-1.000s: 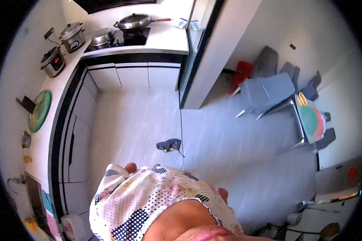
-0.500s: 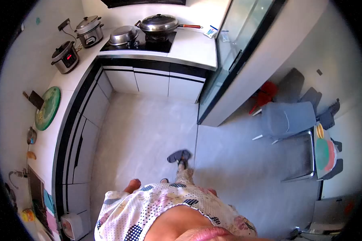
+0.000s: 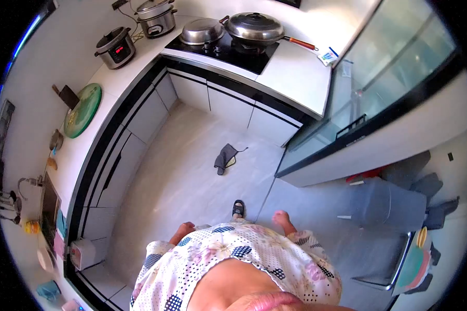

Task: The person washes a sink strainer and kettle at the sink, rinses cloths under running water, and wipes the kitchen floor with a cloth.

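My left hand point(image 3: 184, 231) hangs beside the patterned top, near its left side, with its fingers loosely apart and nothing in them. On the other side my right hand point(image 3: 282, 218) reaches out over the floor, also holding nothing, its fingers loosely spread and small in view. Between the hands a foot in a dark sandal point(image 3: 238, 208) shows below the hem. Ahead of it a dark grey cloth item point(image 3: 225, 158) with a thin strap and a pale yellowish patch lies crumpled on the floor. Neither hand touches anything.
A counter point(image 3: 106, 98) runs along the left, with a green cutting board point(image 3: 85, 111), an electric cooker point(image 3: 117, 49) and a sink point(image 3: 50, 205). A lidded wok point(image 3: 255, 30) stands on the black stove point(image 3: 254, 61). A glass door point(image 3: 384, 67) and grey chair point(image 3: 386, 205) are right.
The view has turned and shifted. The dark cloth item, previously at the foot, now lies farther ahead, apart from it. My right hand, mostly hidden before, has come forward into view.
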Tool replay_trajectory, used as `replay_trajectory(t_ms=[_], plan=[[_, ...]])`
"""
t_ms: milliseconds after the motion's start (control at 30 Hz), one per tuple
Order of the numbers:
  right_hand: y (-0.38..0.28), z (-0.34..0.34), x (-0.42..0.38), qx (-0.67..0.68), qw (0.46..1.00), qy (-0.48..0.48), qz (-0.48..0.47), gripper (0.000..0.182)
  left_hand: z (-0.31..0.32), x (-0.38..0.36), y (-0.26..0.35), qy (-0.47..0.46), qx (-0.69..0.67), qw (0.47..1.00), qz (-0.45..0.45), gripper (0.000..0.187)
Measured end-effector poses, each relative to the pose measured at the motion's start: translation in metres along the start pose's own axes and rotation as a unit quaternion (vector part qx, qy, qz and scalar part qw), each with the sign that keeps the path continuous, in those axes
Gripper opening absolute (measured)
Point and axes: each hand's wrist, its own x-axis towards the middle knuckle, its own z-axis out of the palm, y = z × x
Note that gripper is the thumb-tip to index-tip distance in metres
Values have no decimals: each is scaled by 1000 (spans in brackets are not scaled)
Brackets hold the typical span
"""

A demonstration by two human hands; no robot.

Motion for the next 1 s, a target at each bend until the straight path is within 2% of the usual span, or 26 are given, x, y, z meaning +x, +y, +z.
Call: replay_trajectory(t_ms=[67,133,233,333,400,533,800,1000], plan=[[-37,2,26,-216,976,13,-28,22,1,6,11,19,-33,999,-11,33],[-62,8,61,-421,906,11,-49,29,4,8,11,30,-47,998,-21,35],[-65,24,101,-406,893,-74,-180,43,6,-4,1,29,-58,996,-56,34],[-110,72,91,-559,803,-183,-95,60,4,-19,-12,30,-72,993,-91,33],[-128,98,88,-560,785,-247,-94,58,-5,-18,-23,28,-79,990,-110,32],[-147,112,88,-534,801,-265,-61,55,-32,-10,-57,12,-75,990,-122,30],[-173,94,81,-457,882,-105,48,49,-123,33,-137,-14,-65,990,-126,27],[-224,116,103,-444,890,-76,69,44,-136,59,-171,-29,-79,986,-142,24]])
